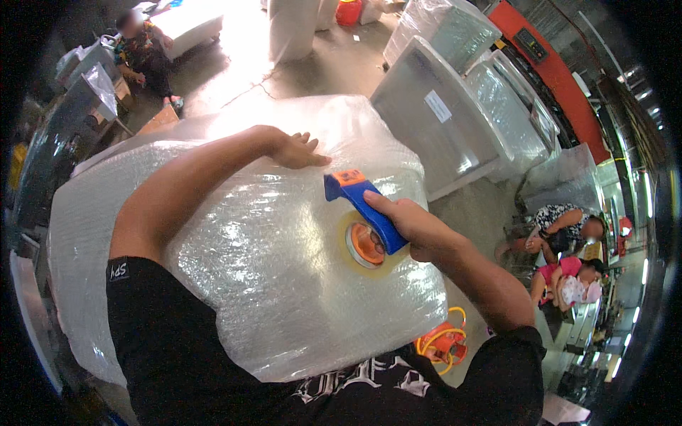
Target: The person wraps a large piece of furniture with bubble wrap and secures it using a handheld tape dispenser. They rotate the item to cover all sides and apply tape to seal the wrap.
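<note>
A large bulky item wrapped in clear bubble wrap point(249, 284) fills the space in front of me. My right hand point(419, 228) grips the handle of a blue and orange tape dispenser point(375, 216), thumb on its top. On the dispenser's orange hub sits a roll of clear tape point(348, 257), low over the wrap. My left hand point(293, 148) lies palm down on the far part of the wrap, fingers stretched out, just left of the dispenser's orange front end. Whether a strip of tape runs between hand and dispenser I cannot tell.
Grey wrapped panels point(440, 113) lean at the far right, before an orange-red machine point(550, 71). An orange object with a yellow hose point(444, 344) is on the floor point(462, 206) close to my right. One person sits far left; others sit at the right.
</note>
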### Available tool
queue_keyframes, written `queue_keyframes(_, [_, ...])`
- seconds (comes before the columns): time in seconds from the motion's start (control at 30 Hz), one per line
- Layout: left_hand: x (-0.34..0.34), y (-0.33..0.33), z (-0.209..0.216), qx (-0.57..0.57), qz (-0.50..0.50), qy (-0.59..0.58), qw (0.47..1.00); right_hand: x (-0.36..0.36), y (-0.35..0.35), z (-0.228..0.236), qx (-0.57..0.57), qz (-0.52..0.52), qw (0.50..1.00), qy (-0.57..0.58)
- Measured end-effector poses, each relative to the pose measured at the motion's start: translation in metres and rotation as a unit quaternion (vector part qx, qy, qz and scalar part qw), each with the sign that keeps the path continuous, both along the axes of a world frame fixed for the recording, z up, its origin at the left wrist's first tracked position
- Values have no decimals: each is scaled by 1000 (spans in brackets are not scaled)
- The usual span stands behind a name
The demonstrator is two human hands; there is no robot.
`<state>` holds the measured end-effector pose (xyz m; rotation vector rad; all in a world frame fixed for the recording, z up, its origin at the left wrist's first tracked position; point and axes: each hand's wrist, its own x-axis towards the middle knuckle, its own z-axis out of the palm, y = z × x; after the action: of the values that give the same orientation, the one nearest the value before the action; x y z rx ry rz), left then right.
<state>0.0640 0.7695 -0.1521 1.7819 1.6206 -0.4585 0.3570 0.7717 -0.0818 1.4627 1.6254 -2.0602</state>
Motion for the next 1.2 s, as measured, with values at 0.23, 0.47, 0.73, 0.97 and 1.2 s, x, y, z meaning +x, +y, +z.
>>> queue_keyframes(0.23, [29,-53,18,142,-70,-39,987,28,-9,3,-48,65,996,-44])
queue_keyframes(0.47, [52,-89,30,145,-204,-127,960,34,-6,8,-104,106,986,-73])
queue_keyframes(0.73, [83,-93,33,160,-271,7,949,-7,30,68,-138,397,848,-323])
queue_keyframes(0.97, [91,-111,41,155,-217,23,963,-102,0,73,44,752,516,-409])
queue_keyframes(1.2, [123,-138,31,160,-280,55,945,16,-31,87,202,707,533,-420])
